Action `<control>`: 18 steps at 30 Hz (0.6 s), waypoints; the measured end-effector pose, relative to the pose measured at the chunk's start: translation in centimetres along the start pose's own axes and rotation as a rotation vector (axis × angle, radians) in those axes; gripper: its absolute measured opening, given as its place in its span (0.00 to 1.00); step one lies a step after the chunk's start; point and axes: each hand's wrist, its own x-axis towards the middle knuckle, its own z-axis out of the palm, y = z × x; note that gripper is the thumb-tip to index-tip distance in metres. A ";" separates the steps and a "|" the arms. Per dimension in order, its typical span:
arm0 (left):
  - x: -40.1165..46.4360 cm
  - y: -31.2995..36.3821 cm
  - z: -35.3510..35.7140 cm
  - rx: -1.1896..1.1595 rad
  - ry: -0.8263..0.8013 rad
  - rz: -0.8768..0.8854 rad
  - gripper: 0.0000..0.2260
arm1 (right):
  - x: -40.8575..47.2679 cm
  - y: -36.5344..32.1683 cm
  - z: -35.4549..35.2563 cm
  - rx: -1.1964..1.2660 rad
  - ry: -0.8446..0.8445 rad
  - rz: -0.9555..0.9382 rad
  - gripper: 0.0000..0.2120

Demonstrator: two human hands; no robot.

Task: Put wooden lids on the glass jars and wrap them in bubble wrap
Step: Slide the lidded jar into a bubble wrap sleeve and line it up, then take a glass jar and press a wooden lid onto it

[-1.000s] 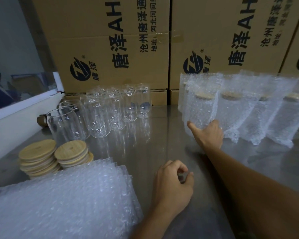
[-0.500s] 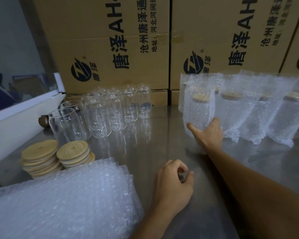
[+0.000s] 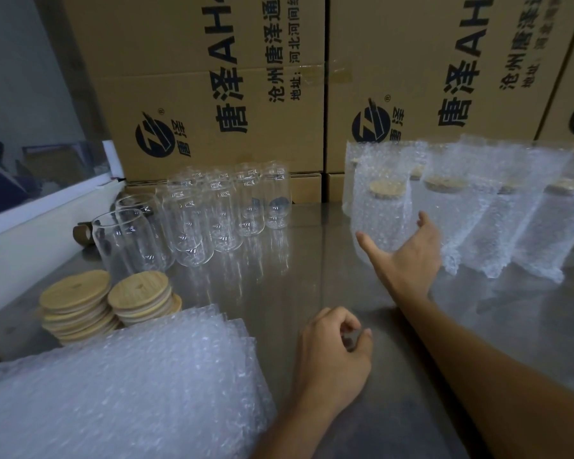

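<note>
Several bare glass jars (image 3: 193, 223) stand at the back left of the steel table (image 3: 312, 286). Two stacks of wooden lids (image 3: 106, 299) sit in front of them. A pile of bubble-wrap bags (image 3: 120, 385) lies at the front left. Several lidded jars in bubble wrap stand in a row at the right. My right hand (image 3: 408, 256) is spread open just in front of the nearest wrapped jar (image 3: 381, 213), thumb and fingers extended. My left hand (image 3: 332, 356) rests on the table with loosely curled fingers and holds nothing.
Large printed cardboard boxes (image 3: 246, 94) form a wall behind the table. A white ledge (image 3: 30, 233) runs along the left side. A small brown roll (image 3: 82, 233) lies beside the jars at the left.
My right hand has let go of the nearest wrapped jar and spread its fingers. The jar now stands upright. My left hand has stayed where it was.
</note>
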 end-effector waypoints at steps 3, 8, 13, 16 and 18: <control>0.1 0.0 0.0 -0.030 0.026 -0.031 0.10 | -0.9 -0.3 -0.5 0.010 0.173 -0.181 0.37; 0.5 0.1 -0.7 -0.165 0.212 -0.189 0.12 | -2.3 -2.2 -0.7 0.168 0.078 -0.447 0.09; 0.6 0.2 -1.8 -0.201 0.360 -0.257 0.14 | -5.1 -5.0 1.5 0.111 -0.593 -0.459 0.05; 0.7 0.0 -2.0 -0.306 0.402 -0.316 0.12 | -5.8 -6.4 4.0 -0.095 -0.924 -0.398 0.04; 0.8 0.0 -2.1 -0.354 0.417 -0.352 0.12 | -5.6 -7.5 5.6 -0.174 -0.962 -0.405 0.04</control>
